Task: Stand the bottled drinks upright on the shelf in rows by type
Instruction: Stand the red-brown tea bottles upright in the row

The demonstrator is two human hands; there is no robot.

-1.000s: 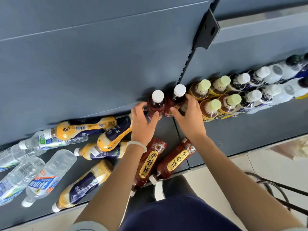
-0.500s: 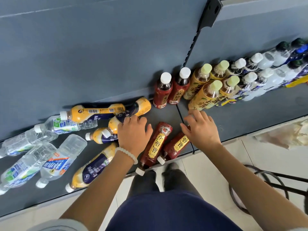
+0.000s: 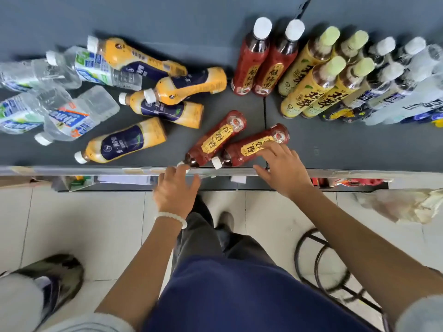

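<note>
Two red tea bottles lie flat near the front edge of the grey shelf point(image 3: 335, 149). My right hand point(image 3: 284, 171) rests its fingertips on the right lying bottle point(image 3: 251, 149). My left hand point(image 3: 176, 188) hovers at the shelf lip, fingers spread, just touching the cap end of the left lying bottle point(image 3: 215, 140). Two more red bottles point(image 3: 266, 56) stand upright at the back. Beside them stand yellow-labelled bottles point(image 3: 318, 75) with green caps, then dark and clear bottles point(image 3: 395, 77).
Several orange-and-navy bottles point(image 3: 167, 92) and clear water bottles point(image 3: 60, 92) lie jumbled on the shelf's left half. A black wire stool point(image 3: 330, 267) stands on the tiled floor at right. Another person's shoe point(image 3: 55, 279) is at lower left.
Both hands left the upright red bottles and drew back to the shelf's front edge. The right hand came down on a lying red bottle. The camera tilted downward.
</note>
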